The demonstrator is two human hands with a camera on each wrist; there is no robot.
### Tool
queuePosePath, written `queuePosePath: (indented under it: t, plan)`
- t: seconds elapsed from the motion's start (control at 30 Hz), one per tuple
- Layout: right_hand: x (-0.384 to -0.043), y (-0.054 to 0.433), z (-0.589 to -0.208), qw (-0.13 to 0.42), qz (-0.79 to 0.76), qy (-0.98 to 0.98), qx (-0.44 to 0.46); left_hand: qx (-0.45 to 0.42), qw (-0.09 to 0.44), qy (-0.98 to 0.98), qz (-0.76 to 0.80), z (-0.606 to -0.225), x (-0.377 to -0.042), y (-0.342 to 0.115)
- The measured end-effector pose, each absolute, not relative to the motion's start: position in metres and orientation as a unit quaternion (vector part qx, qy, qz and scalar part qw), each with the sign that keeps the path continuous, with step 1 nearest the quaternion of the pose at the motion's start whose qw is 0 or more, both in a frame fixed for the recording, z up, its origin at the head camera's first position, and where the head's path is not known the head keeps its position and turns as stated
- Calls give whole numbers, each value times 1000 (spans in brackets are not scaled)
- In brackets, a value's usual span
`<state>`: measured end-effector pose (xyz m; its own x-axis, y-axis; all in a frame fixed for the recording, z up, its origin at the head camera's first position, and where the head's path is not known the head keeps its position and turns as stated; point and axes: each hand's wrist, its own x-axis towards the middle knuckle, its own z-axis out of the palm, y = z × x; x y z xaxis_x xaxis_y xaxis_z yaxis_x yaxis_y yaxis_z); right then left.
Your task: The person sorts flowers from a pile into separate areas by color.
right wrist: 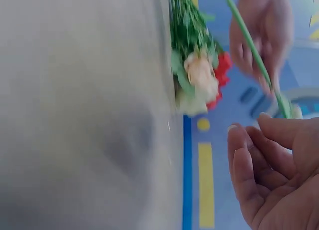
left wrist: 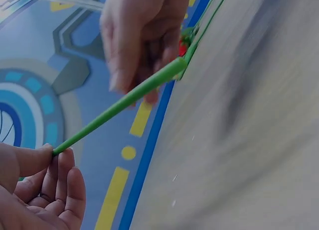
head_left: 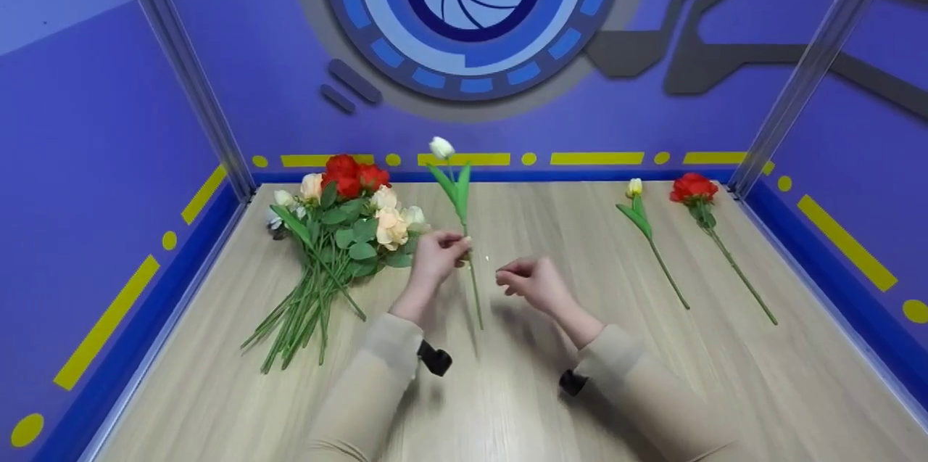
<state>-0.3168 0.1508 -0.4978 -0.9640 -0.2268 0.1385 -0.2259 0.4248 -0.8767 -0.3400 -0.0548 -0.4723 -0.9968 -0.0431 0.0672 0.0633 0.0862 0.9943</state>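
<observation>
My left hand [head_left: 438, 259] pinches a white tulip [head_left: 441, 149] by its green stem, between thumb and fingers. The flower points up and away, and the lower stem slants down over the table. In the left wrist view the stem [left wrist: 119, 108] runs from the left hand [left wrist: 45, 185] toward the right hand [left wrist: 142, 36]. Just right of the stem is my right hand [head_left: 535, 283], its fingers loosely bent with nothing visible between them. The right wrist view shows this hand [right wrist: 276, 175] with a gap between thumb and fingers.
Left on the wooden table [head_left: 544, 389] lies a bunch of red, peach and white flowers [head_left: 348, 230], stems toward me. A yellowish tulip [head_left: 635, 188] and a red flower [head_left: 694, 188] lie apart at right. Blue-purple panels [head_left: 239, 99] enclose the table's back and sides.
</observation>
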Motion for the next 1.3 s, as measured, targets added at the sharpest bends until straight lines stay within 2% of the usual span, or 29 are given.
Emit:
queuePosePath:
  t: [0.2, 0.4, 0.7, 0.93, 1.3]
  plan:
    - [-317, 135, -505, 13, -564, 816, -124, -34, 37, -743, -667, -481, -335, -31]
    - [-317, 136, -505, 6, -590, 800, -109, -9, 23, -749, -662, -487, -338, -18]
    - [-320, 151, -502, -3, -591, 802, -84, -41, 2, -778, -627, -483, -338, -21]
    - [-324, 182, -496, -5, -569, 821, -46, -14, 10, -801, -598, -485, -336, -59]
    - [-329, 257, -491, -35, -524, 851, 8, 79, 79, -818, -565, -476, -337, -162]
